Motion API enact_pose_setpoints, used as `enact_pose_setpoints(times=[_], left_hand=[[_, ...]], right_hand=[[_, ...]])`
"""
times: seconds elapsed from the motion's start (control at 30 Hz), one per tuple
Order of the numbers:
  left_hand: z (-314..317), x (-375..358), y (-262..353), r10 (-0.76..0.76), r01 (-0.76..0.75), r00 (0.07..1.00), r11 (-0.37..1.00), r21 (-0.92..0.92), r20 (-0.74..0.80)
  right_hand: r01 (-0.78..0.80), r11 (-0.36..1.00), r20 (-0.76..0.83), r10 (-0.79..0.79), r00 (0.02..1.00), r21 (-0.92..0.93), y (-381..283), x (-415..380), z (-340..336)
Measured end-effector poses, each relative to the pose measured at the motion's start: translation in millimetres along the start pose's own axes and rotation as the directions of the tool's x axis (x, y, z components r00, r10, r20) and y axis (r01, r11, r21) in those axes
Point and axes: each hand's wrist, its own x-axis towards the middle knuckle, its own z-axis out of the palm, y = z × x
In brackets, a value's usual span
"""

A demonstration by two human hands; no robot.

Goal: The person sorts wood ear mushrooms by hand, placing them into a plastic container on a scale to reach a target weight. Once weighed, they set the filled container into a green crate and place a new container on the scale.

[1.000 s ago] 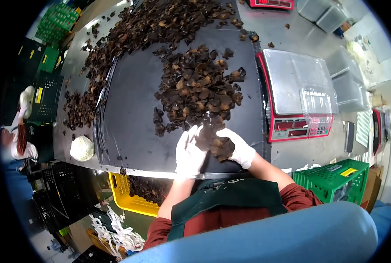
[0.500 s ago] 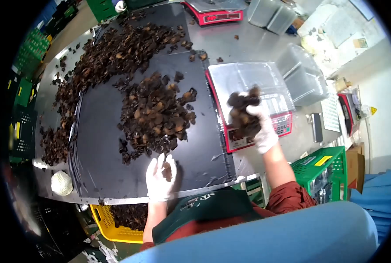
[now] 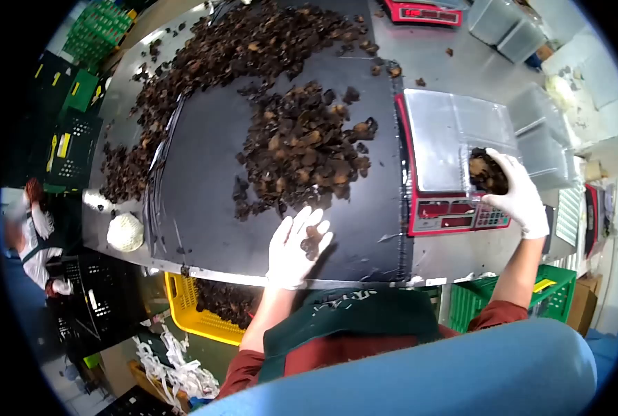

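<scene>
My left hand (image 3: 296, 251), in a white glove, is palm up near the front edge of the dark mat. Its fingers are stretched out, with a small piece of wood ear mushroom (image 3: 311, 243) held in the palm. Just beyond lies a heap of brown-black wood ear mushrooms (image 3: 302, 149). My right hand (image 3: 520, 200), also gloved, curls around a clump of wood ear mushrooms (image 3: 486, 173) at the right side of the red scale (image 3: 454, 215). A clear plastic container (image 3: 485, 114) sits on the scale's pan; the clump is at its lower right part.
A larger mushroom spread (image 3: 239, 48) covers the far left. A second scale (image 3: 427, 12) and clear containers (image 3: 541, 128) stand at the back and right. A yellow crate (image 3: 205, 324) and green crate (image 3: 558, 291) are below the table edge. Another person (image 3: 38, 239) is at left.
My right hand has moved right and lowered its clump to the container on the scale. My left hand still holds the small piece. The view has swung left, and another person has come into sight.
</scene>
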Motion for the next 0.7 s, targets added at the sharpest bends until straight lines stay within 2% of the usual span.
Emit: enact_pose_setpoints(times=[0.03,0.1,0.17,0.23,0.27,0.3,0.33,0.37,0.4,0.43,0.47,0.5,0.53,0.57,0.6,0.63,0.67,0.7], left_hand=[[0.3,0.0,1.0,-0.009,0.009,0.999,1.000,0.013,0.036],[7.4,-3.3,1.4,-0.007,0.007,1.000,1.000,0.018,-0.016],[9.6,-3.1,3.0,-0.014,0.014,1.000,0.997,0.076,-0.005],[-1.6,-2.2,11.4,0.021,-0.010,0.998,0.984,0.180,-0.059],[-1.9,-3.8,16.1,0.112,-0.057,0.976,0.959,0.278,-0.188],[1.1,-5.5,20.2,0.274,-0.134,0.921,0.890,0.436,-0.277],[-0.3,-5.3,22.5,0.459,-0.230,0.862,0.732,0.642,-0.214],[-3.2,-4.5,25.1,0.614,-0.296,0.782,0.517,0.803,-0.107],[-14.4,-0.2,31.1,0.699,-0.338,0.715,0.360,0.870,-0.011],[-18.5,-1.3,39.2,0.718,-0.242,0.693,0.148,0.959,0.065],[-26.8,4.8,44.9,0.728,-0.242,0.601,-0.228,0.943,0.330],[-34.0,10.6,50.9,0.632,-0.194,0.515,-0.573,0.796,0.580],[-34.9,13.8,49.7,0.616,-0.154,0.528,-0.607,0.780,0.584],[-33.0,14.4,47.9,0.577,-0.125,0.595,-0.621,0.774,0.559],[-31.0,14.2,42.6,0.497,-0.109,0.577,-0.739,0.664,0.648],[-30.1,14.4,36.6,0.405,-0.091,0.560,-0.837,0.539,0.723],[-32.7,11.5,31.3,0.367,-0.114,0.607,-0.838,0.534,0.705],[-41.5,10.4,27.7,0.307,-0.175,0.601,-0.851,0.496,0.738]], right_hand=[[0.018,0.999,-0.049,-0.020,0.999,-0.040,-8.8,-0.7,-1.9],[0.073,0.996,-0.226,-0.083,0.971,-0.053,-32.8,2.8,4.2],[0.291,0.953,-0.305,-0.253,0.918,0.086,-65.2,8.3,22.7],[0.311,0.826,-0.086,-0.308,0.948,0.470,-102.0,9.0,49.0],[0.379,0.836,-0.021,-0.404,0.914,0.396,-118.0,13.0,64.0],[0.474,0.789,-0.091,-0.479,0.873,0.391,-125.5,21.2,93.6],[0.499,0.771,-0.137,-0.488,0.862,0.395,-126.3,31.2,126.0],[0.465,0.779,-0.150,-0.445,0.883,0.421,-129.3,41.5,152.2],[0.525,0.796,-0.307,-0.440,0.844,0.302,-126.2,54.6,185.6],[0.432,0.856,-0.293,-0.351,0.889,0.284,-129.4,63.2,204.5],[0.344,0.909,-0.266,-0.280,0.922,0.235,-137.2,65.3,219.3],[0.253,0.950,-0.242,-0.206,0.948,0.182,-144.3,66.4,232.8],[0.336,0.927,-0.275,-0.284,0.919,0.168,-148.6,60.0,247.0],[0.416,0.897,-0.307,-0.358,0.882,0.148,-158.6,50.3,247.9],[0.427,0.826,-0.123,-0.411,0.903,0.368,-162.0,41.7,243.9],[0.612,0.737,-0.248,-0.560,0.791,0.287,-163.0,26.4,251.2],[0.669,0.690,-0.209,-0.636,0.743,0.277,-163.0,10.8,255.0],[0.696,0.688,-0.095,-0.694,0.714,0.207,-168.7,-6.7,241.1]])
